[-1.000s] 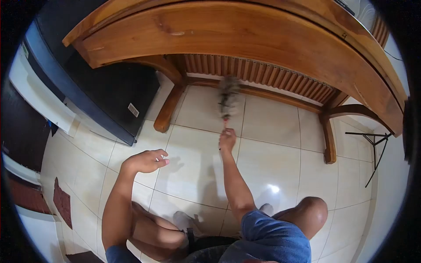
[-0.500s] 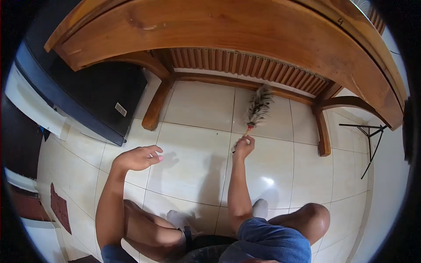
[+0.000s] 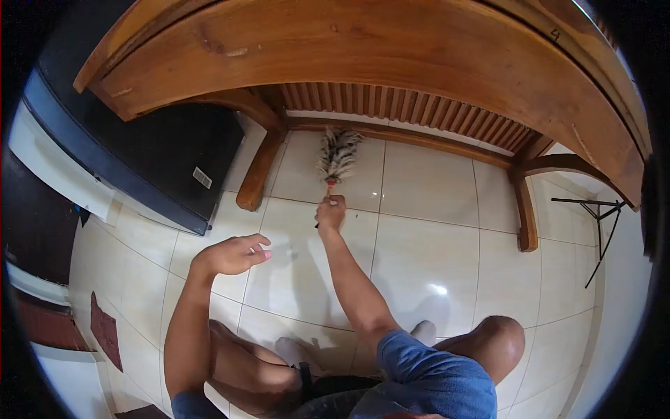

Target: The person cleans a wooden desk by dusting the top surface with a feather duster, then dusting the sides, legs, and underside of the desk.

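While the right hand (image 3: 331, 211) clamps the feather duster (image 3: 338, 155) by its handle (image 3: 330, 189), the duster's long axis points away beneath the wooden table (image 3: 349, 45); the left hand (image 3: 234, 256), loosely uncurled and apparently empty, hangs farther off.

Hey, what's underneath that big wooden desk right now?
Beneath the wooden desk you see tiled floor, the feathered end of a duster and, at the back, a slatted panel. The desk's front hides the panel's top; the feathers cover the floor beneath them.

Room for hands (image 3: 331, 212) over floor (image 3: 433, 178) btwn table legs (image 3: 262, 167), apron (image 3: 391, 52) blocking fr. above, ht. beneath unclear.
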The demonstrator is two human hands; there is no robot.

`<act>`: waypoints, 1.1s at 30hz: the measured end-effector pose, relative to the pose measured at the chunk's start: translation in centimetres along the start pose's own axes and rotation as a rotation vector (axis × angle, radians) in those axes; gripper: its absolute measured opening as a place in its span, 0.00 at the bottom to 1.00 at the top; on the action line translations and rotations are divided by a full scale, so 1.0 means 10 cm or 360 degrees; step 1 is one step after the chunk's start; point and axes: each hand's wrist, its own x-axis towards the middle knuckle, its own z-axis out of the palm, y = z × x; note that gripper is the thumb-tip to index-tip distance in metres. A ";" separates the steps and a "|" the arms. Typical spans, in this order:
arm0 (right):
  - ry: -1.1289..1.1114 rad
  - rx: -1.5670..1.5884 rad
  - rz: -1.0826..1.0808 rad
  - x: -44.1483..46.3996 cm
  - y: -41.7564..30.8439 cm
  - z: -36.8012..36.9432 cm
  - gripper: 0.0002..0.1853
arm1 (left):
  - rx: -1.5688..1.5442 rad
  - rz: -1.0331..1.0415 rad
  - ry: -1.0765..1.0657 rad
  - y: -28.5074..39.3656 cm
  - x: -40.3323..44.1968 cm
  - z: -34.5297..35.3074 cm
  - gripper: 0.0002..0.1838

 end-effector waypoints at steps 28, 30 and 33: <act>-0.0023 -0.0830 -0.1180 0.00 -0.71 0.10 0.05 | -0.0103 0.0007 0.0063 -0.30 0.24 -0.08 0.26; -0.0066 -0.0814 -0.1330 -0.03 -0.78 0.06 0.05 | -0.0103 -0.0006 0.0069 -0.31 0.24 -0.07 0.26; -0.0050 -0.0813 -0.1414 0.11 -0.73 -0.06 0.04 | -0.0098 -0.0044 0.0040 -0.31 0.25 -0.09 0.30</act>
